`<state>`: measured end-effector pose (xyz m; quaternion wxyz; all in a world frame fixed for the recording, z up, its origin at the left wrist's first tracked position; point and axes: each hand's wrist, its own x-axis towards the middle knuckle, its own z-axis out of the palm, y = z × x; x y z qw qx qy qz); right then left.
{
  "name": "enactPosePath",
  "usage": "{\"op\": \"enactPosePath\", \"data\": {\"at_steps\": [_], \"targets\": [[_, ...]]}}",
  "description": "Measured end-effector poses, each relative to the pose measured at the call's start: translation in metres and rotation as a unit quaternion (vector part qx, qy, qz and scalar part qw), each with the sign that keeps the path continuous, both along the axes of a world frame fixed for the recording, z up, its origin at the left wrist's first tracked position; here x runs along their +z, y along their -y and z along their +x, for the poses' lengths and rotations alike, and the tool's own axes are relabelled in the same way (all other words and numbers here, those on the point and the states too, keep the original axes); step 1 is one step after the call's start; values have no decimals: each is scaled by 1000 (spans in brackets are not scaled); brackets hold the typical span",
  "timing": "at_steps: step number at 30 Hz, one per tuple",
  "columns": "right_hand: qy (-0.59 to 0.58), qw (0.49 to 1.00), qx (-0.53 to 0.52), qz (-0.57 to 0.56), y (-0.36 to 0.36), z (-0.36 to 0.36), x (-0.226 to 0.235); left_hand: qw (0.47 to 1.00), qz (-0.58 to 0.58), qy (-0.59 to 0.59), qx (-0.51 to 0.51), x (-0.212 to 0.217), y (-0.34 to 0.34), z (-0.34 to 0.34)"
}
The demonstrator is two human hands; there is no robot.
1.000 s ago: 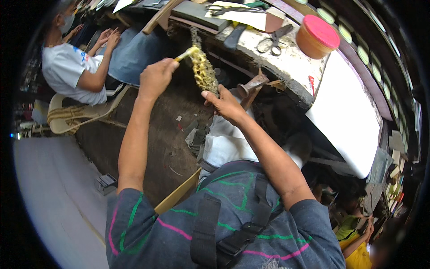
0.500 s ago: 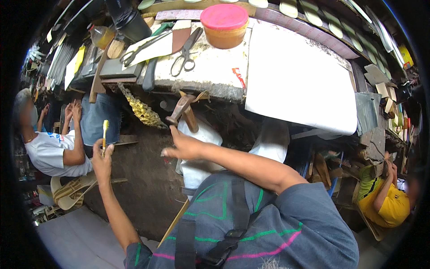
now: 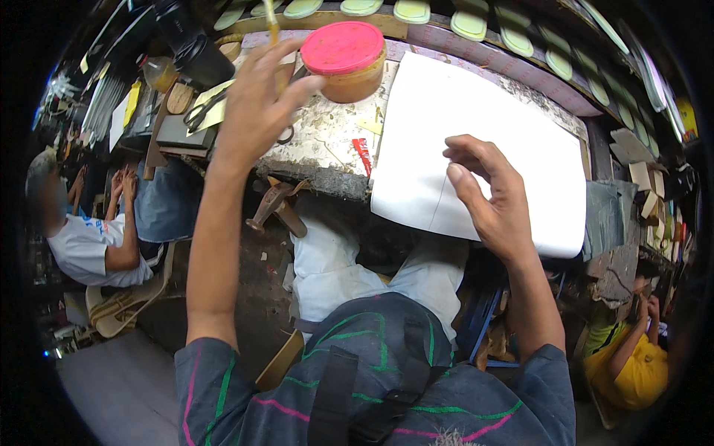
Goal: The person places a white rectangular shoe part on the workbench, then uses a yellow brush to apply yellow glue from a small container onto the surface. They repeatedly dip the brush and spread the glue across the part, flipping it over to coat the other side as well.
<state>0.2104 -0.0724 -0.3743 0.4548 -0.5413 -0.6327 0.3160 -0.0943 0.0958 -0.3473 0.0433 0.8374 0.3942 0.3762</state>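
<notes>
The pink-lidded plastic tub stands on the tabletop, just beside the L hand, w/ thumb spread from fingers; I cannot tell if these also pinch the brush. The R hand, fingers loosely curved, thumb apart, looks empty above the white sheet. Tub prob. is fairly stiff; best hold: around side wall, b/c lid may slip.

Brown hammer, white-shirted person, yellow-shirted person, amber bottle
</notes>
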Motion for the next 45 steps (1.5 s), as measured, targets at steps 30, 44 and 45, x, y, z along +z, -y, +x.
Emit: {"op": "enactPosePath", "data": {"at_steps": [30,44,45], "targets": [[71,988,-37,130,-154,-93,-59,994,93,35,-38,-55,-32,12],[173,967,-109,155,-140,-122,-62,973,-37,228,-9,-56,-34,12],[177,967,-108,151,-140,-121,-63,972,-31,234,-4,-54,-35,13]]}}
